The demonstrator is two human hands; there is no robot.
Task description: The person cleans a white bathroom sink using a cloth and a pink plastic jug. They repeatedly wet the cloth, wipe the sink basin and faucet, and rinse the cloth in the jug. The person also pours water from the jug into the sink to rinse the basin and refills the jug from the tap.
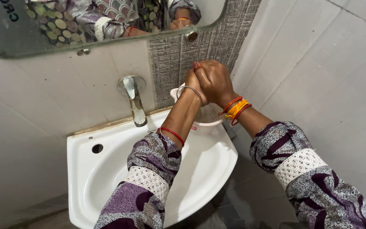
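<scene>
1. Basin [106, 169]: the white corner wash basin is fixed below the mirror [5, 29]. Its bowl looks dry where visible. No water runs from the chrome tap [134, 99] at the back edge, so I judge rinsing not yet started or already finished; the view does not settle which.
2. Container [204, 123]: a white bowl-like container sits at the basin's back right corner, directly beneath my hands. Its contents are hidden.
3. Arms: both forearms reach forward and upward from the front edge, patterned sleeves pushed back, bangles at both wrists.
4. Right hand [217, 80]: it lies on top, fingers wrapped over the left hand and closed on it.
5. Left hand [192, 85]: it is mostly covered, pressed palm-in against the right. Both hands are clasped together above the back right corner; no separate object shows between them.
6. Status: I judge the rubbing stage in progress; no lather is visible.
</scene>
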